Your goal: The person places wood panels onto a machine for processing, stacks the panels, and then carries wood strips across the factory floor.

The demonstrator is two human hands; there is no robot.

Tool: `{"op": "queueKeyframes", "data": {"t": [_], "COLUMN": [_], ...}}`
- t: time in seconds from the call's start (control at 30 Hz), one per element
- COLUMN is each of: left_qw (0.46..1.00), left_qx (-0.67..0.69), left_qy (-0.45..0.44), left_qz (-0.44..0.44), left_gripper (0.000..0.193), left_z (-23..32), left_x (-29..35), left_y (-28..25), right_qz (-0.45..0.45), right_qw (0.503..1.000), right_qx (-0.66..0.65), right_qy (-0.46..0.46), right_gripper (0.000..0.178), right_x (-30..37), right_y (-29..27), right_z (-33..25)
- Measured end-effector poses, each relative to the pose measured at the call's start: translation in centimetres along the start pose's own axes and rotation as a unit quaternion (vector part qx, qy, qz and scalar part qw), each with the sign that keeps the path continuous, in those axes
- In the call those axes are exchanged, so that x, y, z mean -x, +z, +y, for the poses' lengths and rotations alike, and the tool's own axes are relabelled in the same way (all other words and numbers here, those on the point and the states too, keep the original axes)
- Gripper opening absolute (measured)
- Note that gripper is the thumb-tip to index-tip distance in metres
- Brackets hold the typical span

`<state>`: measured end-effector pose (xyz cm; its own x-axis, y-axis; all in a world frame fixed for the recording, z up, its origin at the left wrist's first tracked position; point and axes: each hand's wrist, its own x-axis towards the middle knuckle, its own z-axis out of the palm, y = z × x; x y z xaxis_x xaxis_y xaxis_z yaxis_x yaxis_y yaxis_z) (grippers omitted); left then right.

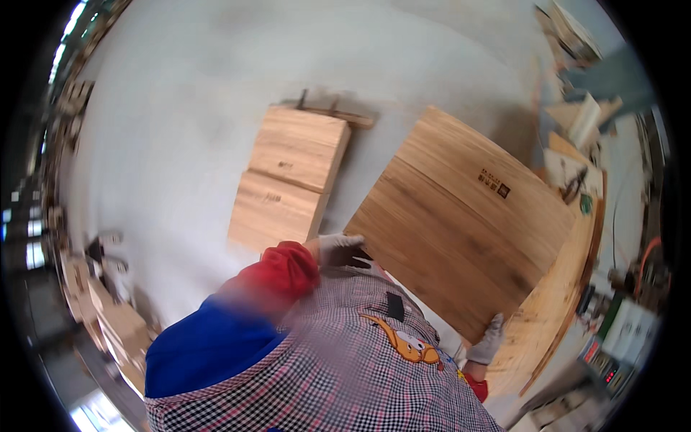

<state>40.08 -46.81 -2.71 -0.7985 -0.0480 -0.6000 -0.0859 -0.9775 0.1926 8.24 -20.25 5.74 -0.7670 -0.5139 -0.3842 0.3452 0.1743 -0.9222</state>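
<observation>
A large square wooden panel (461,223), made of joined planks with a dark printed mark, lies tilted in front of me, partly over a wooden workbench (554,309). My left hand (343,252), in a white glove with a dark palm, is at the panel's left corner. Its fingers are stretched out and somewhat apart; whether they touch the edge is hard to tell. My right hand (486,344), also gloved, grips the panel's near right corner, fingers along the edge. Some of its fingers are hidden.
Two stacks of wooden panels (288,173) stand on the floor to the left on a pallet (338,115). Boards and tools (576,180) lie at the bench's far end. An electrical box (608,367) sits at right. More boxes (119,324) are at lower left.
</observation>
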Motion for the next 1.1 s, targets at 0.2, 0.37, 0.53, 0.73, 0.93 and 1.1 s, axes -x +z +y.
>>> {"op": "queueKeyframes", "data": {"t": [0.2, 0.37, 0.53, 0.73, 0.93, 1.1], "left_qw": [0.971, 0.827, 0.766, 0.680, 0.842, 0.753], "left_qx": [0.055, 0.141, 0.317, 0.380, 0.348, 0.462], "left_qy": [0.230, 0.281, 0.223, 0.212, 0.205, 0.235], "left_qz": [0.018, 0.465, 0.512, 0.590, 0.358, 0.405], "left_gripper": [0.065, 0.071, 0.082, 0.080, 0.047, 0.025], "left_z": [-1.1, -1.1, -6.6, -2.2, 0.6, -2.5], "left_x": [2.8, 2.5, -2.2, -1.2, 3.0, 4.0], "left_y": [-6.6, -7.7, -17.5, -15.0, -13.9, -16.5], "right_qz": [-0.237, -0.420, -0.627, -0.544, -0.546, -0.634], "right_qw": [0.939, 0.827, 0.734, 0.803, 0.801, 0.695], "right_qx": [0.247, 0.371, 0.090, 0.219, 0.192, 0.311], "right_qy": [0.020, -0.044, 0.243, 0.105, 0.154, 0.138], "right_gripper": [0.036, 0.042, 0.057, 0.048, 0.027, 0.027], "right_x": [-9.9, -12.1, -5.0, 0.0, -7.1, -14.1], "right_y": [6.7, 22.0, 37.0, 43.7, 55.8, 63.5], "right_z": [-5.8, -9.2, -4.5, 8.0, 9.1, 11.6]}}
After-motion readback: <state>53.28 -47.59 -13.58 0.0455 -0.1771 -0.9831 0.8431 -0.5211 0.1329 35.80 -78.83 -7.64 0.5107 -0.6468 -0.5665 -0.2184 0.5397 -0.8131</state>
